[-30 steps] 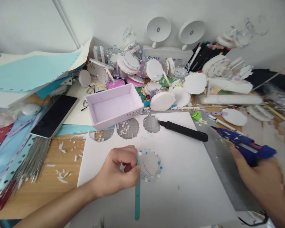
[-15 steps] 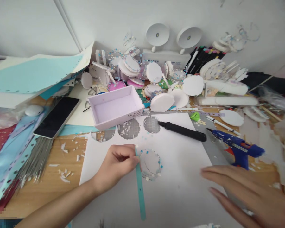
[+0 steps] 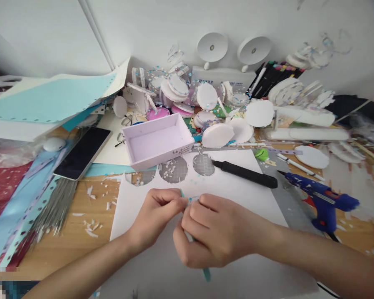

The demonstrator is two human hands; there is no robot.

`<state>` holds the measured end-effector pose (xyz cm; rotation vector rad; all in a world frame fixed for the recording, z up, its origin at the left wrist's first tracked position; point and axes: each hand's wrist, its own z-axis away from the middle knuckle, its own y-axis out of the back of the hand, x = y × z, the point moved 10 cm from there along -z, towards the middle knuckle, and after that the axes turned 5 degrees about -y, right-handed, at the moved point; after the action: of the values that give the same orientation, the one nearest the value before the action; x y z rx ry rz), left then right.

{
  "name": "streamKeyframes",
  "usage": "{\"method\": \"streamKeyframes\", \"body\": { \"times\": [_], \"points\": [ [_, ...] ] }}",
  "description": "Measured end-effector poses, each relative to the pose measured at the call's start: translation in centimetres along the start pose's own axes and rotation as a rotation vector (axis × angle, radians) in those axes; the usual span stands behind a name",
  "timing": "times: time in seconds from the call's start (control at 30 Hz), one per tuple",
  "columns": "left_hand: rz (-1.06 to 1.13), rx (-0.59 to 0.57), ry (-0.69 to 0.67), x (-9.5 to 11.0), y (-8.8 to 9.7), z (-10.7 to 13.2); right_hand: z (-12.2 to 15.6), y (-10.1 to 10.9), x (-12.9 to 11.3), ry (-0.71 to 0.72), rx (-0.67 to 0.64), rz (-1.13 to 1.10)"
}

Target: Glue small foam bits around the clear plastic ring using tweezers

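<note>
My left hand [image 3: 158, 216] pinches the upper end of a narrow teal strip [image 3: 207, 274]. My right hand [image 3: 220, 232] is curled around the same strip, close against the left fingertips. Only the strip's tip and its lower end show past the fingers. Of a thin clear ring dotted with small blue and white pieces, just a bit of the edge [image 3: 192, 199] peeks out between the hands; the rest is hidden. Both hands are over a large white sheet [image 3: 255, 207] with round holes cut along its far edge.
A pale lilac box [image 3: 157, 143] stands behind the sheet, beside a black pen-shaped tool [image 3: 249, 174]. To the right lies a blue glue gun [image 3: 326, 199]. A phone [image 3: 82, 153] and thin wires [image 3: 54, 205] are at left. White foam discs [image 3: 218, 135] are heaped at the back.
My right hand has come in from the right and closed on the teal strip beside my left hand, covering most of the ring. The strip's lower end has swung rightward.
</note>
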<state>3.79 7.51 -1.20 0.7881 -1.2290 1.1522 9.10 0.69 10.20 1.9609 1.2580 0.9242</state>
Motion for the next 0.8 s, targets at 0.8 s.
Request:
{"method": "streamKeyframes", "body": {
  "times": [0.8],
  "points": [
    [-0.563,-0.205,-0.499,3.3,-3.1,-0.7,12.4,-2.4,7.5,-1.22,0.517,-1.185]
  ]
}}
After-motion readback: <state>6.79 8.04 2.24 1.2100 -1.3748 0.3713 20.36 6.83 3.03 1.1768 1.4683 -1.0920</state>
